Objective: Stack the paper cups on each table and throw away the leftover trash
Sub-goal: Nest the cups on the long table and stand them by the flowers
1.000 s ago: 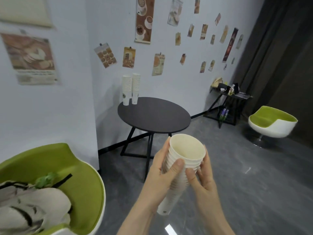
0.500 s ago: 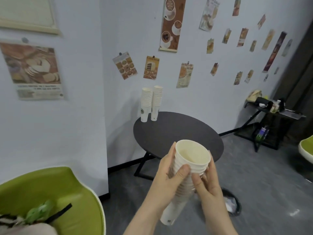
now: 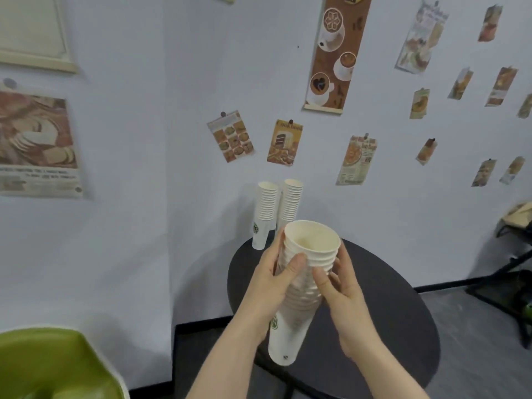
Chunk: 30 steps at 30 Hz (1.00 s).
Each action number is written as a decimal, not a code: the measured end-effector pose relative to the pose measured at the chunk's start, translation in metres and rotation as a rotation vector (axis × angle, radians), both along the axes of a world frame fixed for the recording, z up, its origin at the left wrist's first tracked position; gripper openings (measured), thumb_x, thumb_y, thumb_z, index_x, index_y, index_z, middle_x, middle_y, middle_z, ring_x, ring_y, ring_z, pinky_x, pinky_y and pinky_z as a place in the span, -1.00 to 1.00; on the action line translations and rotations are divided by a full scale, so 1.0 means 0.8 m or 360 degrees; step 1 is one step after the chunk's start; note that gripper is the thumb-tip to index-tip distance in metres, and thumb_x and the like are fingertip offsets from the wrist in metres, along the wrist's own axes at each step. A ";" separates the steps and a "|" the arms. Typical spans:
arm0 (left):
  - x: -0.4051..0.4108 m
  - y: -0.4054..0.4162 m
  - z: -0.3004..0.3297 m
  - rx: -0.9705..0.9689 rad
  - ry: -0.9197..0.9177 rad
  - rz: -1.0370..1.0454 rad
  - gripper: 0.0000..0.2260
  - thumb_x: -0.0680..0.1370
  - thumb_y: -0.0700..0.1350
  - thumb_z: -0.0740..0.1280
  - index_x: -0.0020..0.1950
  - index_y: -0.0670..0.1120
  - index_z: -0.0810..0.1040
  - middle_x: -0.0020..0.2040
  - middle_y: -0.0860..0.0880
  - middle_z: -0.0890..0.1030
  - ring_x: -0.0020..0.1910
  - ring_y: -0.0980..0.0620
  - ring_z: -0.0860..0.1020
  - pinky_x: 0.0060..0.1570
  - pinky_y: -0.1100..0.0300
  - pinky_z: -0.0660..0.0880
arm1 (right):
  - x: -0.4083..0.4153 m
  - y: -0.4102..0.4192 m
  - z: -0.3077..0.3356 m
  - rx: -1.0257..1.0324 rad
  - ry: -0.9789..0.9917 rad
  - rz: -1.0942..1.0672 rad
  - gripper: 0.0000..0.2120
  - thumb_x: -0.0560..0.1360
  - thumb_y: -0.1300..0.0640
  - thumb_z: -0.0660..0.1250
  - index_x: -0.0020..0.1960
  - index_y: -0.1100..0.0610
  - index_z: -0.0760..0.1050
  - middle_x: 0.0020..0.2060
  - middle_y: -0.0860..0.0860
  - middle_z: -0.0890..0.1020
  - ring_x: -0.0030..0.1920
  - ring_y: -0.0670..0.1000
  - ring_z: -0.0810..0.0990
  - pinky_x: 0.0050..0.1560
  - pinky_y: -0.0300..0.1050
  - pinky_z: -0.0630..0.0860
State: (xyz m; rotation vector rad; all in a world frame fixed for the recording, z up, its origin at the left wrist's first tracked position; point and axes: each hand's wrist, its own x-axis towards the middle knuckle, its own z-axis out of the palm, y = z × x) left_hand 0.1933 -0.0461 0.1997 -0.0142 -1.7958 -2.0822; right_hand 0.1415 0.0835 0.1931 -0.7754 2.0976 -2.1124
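Note:
I hold a tall stack of white paper cups [image 3: 299, 286] in both hands, tilted with its open mouth towards me, over the near edge of a round black table [image 3: 388, 312]. My left hand [image 3: 273, 280] wraps the stack's left side with the thumb across the rims. My right hand [image 3: 342, 286] grips its right side. Two more upright stacks of paper cups [image 3: 277, 210] stand side by side at the table's far left edge, against the wall.
A green and white chair [image 3: 54, 364] fills the bottom left corner. A black side stand [image 3: 518, 254] with items stands at the right edge. Posters and cards hang on the pale walls behind the table. Grey floor lies to the right.
I have come closer to the black table and the view has tilted up. The held stack now hangs over the tabletop, with both hands keeping the same grip.

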 end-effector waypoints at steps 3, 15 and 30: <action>-0.066 -0.027 0.019 0.0026 0.0009 0.0076 -0.49 0.46 0.16 0.39 0.37 0.40 0.32 0.35 0.29 0.44 0.34 0.23 0.38 0.34 0.14 0.34 | -0.072 -0.030 0.018 0.0000 -0.0048 0.0073 -0.27 0.31 -0.20 0.38 0.42 -0.36 0.17 0.35 -0.25 0.44 0.34 -0.09 0.43 0.37 0.15 0.36; -0.338 -0.177 0.147 -0.0093 0.0236 0.0229 -0.54 0.53 0.03 0.37 0.38 0.30 0.35 0.16 0.32 0.54 0.01 0.40 0.53 0.01 0.22 0.50 | -0.351 -0.191 0.150 -0.0098 0.0163 0.0116 -0.35 0.48 -0.07 0.33 0.41 -0.41 0.06 0.22 -0.26 0.43 0.09 -0.30 0.44 0.15 -0.05 0.47; -0.585 -0.336 0.204 -0.0157 0.0164 0.0220 -0.42 0.52 0.08 0.37 0.50 0.19 0.23 0.48 0.15 0.32 0.44 0.07 0.30 0.36 -0.15 0.33 | -0.584 -0.337 0.207 -0.0075 0.0163 0.0059 -0.31 0.53 -0.04 0.31 0.50 -0.29 -0.03 0.45 -0.07 0.32 0.33 -0.05 0.39 0.00 -0.14 0.50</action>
